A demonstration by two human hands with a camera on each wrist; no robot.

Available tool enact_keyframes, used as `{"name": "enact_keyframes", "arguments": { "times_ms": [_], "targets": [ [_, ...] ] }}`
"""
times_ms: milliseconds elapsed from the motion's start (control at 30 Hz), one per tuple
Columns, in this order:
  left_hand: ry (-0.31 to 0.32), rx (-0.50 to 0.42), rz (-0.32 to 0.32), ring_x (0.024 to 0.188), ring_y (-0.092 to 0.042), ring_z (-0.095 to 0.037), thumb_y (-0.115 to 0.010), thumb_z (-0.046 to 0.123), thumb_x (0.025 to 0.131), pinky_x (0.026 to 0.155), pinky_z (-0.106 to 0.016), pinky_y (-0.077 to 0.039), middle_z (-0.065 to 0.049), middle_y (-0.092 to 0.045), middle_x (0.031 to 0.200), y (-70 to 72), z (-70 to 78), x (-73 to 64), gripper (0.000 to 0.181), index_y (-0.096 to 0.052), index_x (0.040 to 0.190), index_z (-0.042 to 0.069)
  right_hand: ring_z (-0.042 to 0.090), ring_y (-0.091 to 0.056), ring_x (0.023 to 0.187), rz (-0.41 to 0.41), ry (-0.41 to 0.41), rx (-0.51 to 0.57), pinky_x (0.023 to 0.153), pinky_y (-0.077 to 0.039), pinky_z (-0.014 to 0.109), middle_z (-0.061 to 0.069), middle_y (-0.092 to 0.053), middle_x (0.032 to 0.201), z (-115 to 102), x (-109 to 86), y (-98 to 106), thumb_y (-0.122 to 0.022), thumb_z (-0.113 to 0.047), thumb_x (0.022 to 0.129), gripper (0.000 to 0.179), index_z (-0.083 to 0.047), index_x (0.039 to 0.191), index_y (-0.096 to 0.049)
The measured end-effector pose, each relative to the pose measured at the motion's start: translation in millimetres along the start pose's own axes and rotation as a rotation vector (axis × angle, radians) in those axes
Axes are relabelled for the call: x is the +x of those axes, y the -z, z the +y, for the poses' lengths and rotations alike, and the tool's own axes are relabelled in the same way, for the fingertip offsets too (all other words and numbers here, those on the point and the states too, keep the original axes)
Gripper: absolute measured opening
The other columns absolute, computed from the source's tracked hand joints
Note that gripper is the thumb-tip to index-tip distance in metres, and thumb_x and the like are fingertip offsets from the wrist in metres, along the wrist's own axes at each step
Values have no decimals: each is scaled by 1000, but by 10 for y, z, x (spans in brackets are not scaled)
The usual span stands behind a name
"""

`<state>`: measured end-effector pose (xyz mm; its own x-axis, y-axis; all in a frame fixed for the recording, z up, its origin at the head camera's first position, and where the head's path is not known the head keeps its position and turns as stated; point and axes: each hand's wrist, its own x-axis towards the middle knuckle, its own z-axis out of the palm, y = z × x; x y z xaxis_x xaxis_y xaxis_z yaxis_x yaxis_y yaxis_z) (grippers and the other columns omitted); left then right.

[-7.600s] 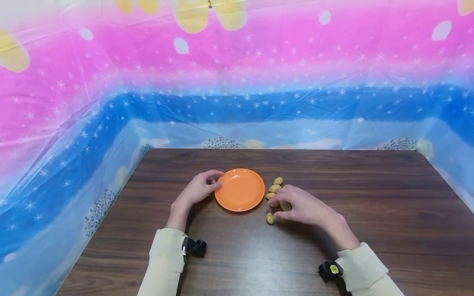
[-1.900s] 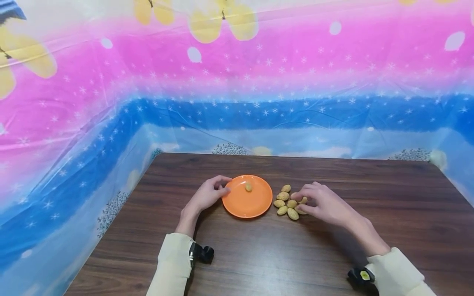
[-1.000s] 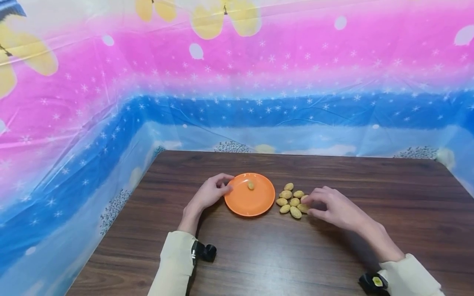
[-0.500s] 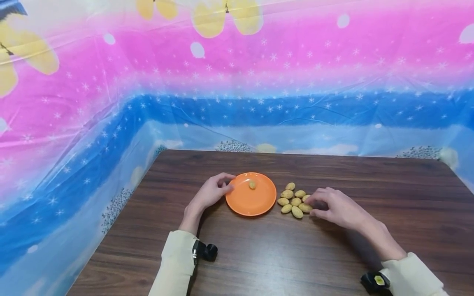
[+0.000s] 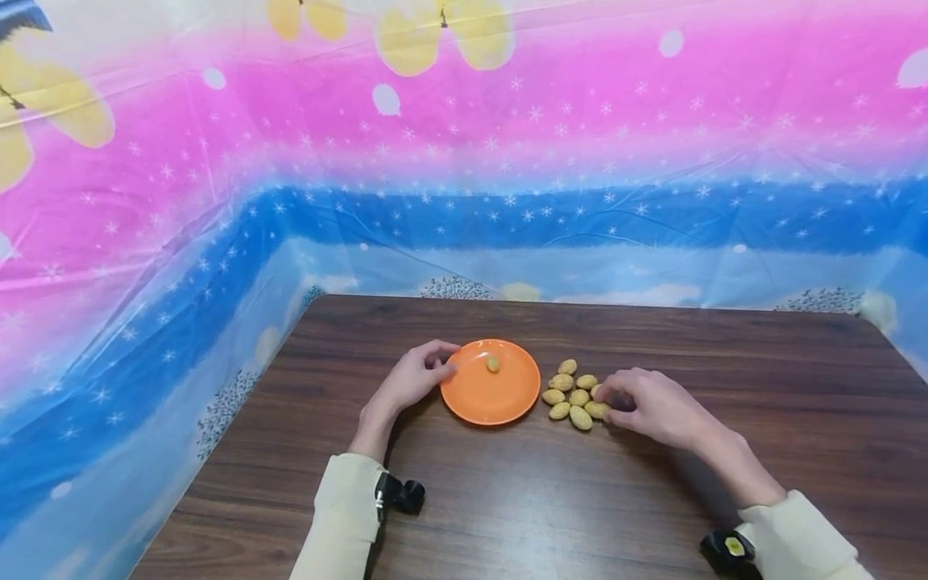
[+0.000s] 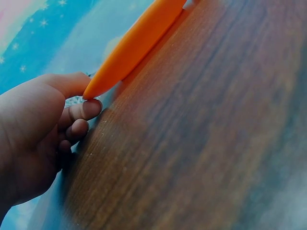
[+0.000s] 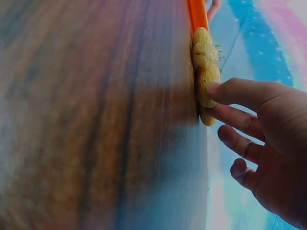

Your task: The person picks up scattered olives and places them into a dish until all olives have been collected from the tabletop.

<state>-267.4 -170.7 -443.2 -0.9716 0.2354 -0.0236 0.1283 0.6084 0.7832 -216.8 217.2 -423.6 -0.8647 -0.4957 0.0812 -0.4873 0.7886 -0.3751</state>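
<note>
Hands: right [image 5: 648, 405] apparently pinching nut [image 5: 599, 409]; left [image 5: 409, 381] steadying plate [image 5: 500, 399].

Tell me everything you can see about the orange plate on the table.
The orange plate is small, round and shallow, plain and glossy, plastic by its look. It lies flat on the dark wood table. One nut rests in it, toward the far rim. The left hand grips its left rim between thumb and fingers. A loose cluster of nuts lies on the table just to its right.

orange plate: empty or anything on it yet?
Not empty. The orange plate holds one nut near its far rim; six or so more nuts lie on the table beside it.
</note>
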Motion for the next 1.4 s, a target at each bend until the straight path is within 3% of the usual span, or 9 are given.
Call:
{"name": "enact_keyframes", "arguments": {
  "times_ms": [867,1400],
  "targets": [
    [-6,-6,6,68,-51,-21,-63,31,97,64,-30,-39,-4,-56,80,-27,4,-18,33,-62,130,28,10,-58,79,26,25,42,66,-45,25,-9,-68,102,-139,39,92,-75,-23,88,20,-24,107,-73],
    [-10,-3,2,68,-51,-21,-63,29,98,65,-31,-39,-5,-55,80,3,-14,9,33,-62,130,26,10,-58,79,72,72,45,69,-47,28,-6,-70,104,-274,264,166,-75,-19,87,21,-22,108,-74]
  ]
}}
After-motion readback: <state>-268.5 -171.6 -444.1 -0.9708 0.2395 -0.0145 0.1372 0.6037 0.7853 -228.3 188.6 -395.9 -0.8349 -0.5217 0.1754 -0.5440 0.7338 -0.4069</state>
